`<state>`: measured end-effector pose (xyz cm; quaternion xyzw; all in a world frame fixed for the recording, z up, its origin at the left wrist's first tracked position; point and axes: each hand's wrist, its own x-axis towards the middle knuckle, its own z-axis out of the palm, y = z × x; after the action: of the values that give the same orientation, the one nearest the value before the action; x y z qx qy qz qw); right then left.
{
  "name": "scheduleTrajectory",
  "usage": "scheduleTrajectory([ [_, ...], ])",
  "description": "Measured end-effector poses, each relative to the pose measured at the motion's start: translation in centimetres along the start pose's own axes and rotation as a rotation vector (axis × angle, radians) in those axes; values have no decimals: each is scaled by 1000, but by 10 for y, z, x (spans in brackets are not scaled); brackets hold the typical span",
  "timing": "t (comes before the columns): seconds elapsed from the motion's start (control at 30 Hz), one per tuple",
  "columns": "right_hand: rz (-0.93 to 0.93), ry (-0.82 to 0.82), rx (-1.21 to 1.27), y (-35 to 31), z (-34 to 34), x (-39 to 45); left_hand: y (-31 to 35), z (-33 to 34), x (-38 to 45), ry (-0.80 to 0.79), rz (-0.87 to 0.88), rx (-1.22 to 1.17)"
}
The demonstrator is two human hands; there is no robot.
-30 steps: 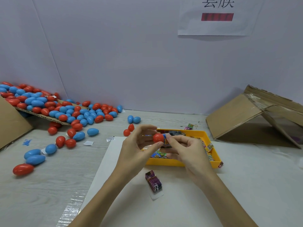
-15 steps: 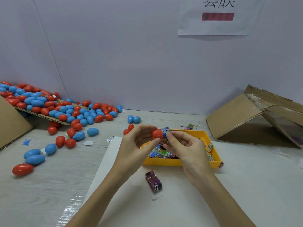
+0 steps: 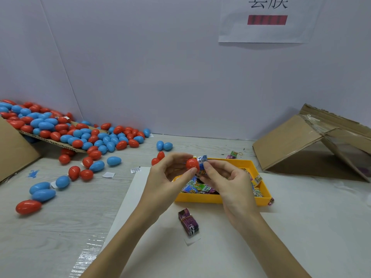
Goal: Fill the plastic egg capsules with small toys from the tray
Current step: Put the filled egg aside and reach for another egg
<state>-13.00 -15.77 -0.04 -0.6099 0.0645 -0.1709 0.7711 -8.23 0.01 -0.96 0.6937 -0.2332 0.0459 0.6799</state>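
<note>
Nearest you, both forearms run in from the bottom edge & converge above the white sheet (image 3: 261, 247) on the worktop (image 3: 50, 227). Between them a small purple packet bundle (image 3: 188, 222) lies flat on the sheet, just near of the tray.

Your left hand (image 3: 166, 177) is raised, palm turned right, fingers curled; thumb & fingertips pinch a red egg capsule (image 3: 192, 164) w/ the rounded end toward you. Your right hand (image 3: 226, 181) sits just right of it, back of hand toward you, fingers curled, thumb & index pinching a small blue-wrapped toy (image 3: 202, 162) right against the capsule's far-right side. Can't tell if the toy is inside the capsule or only touching it, nor if the capsule is a half or a whole.

Both hands hover over the yellow tray (image 3: 200, 198), which holds a heap of small wrapped toys (image 3: 197, 187) in mixed colours.

Farther left, loose red & blue egg capsules (image 3: 86, 155) are scattered over the worktop, getting denser toward a cardboard flap (image 3: 50, 142) at far left. At far right, a cardboard box (image 3: 291, 143) lies tipped over. Behind it all, a pale wall w/ a paper sign (image 3: 267, 19) up top.
</note>
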Motion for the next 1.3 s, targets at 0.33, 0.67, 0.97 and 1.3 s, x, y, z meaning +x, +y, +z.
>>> scheduleTrajectory([
  [0.33,121,-43,27,-2,1,-1,4,0,-2,-11,34,25],
  [0.67,584,-218,561,-19,-2,-3,2,3,-4,17,259,253],
  [0.97,643,-248,481,-26,1,-7,3,2,-3,-45,219,151],
  [1.3,740,-249,573,-20,5,-7,-4,7,-2,-32,237,63],
])
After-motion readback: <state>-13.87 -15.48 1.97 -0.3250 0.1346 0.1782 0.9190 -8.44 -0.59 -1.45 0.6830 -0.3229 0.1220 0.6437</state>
